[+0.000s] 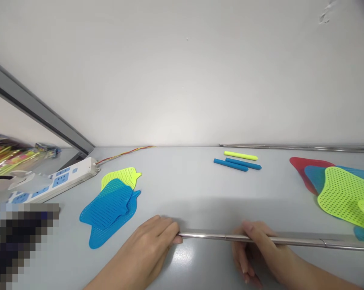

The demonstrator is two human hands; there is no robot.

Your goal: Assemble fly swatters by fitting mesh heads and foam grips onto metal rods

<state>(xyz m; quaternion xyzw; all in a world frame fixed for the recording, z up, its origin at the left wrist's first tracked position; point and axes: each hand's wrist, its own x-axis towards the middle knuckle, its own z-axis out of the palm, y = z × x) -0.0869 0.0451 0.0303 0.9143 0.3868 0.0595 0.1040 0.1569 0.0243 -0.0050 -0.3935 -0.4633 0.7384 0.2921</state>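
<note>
A thin silver telescopic metal rod [206,235] lies across the front of the view, running off the right edge. My left hand [156,243] is closed around its thin left end, which its fingers hide. Farther right, my right hand [257,245] holds the thicker part, with the thumb over the rod and loosely curled fingers beneath. To the left of my left hand lie blue fly-swatter heads [106,205], partly over a yellow-green fly-swatter head [124,177]. Beyond my right hand are two blue plastic handles [242,164] and a yellow plastic handle [240,155].
More perforated swatter heads [345,193] in red, blue and yellow-green overlap at the right. Several metal rods [290,148] lie along the wall. A white power strip [76,175] with a cable stands at the left, near a grey metal frame [49,108]. A pixelated patch covers the lower left.
</note>
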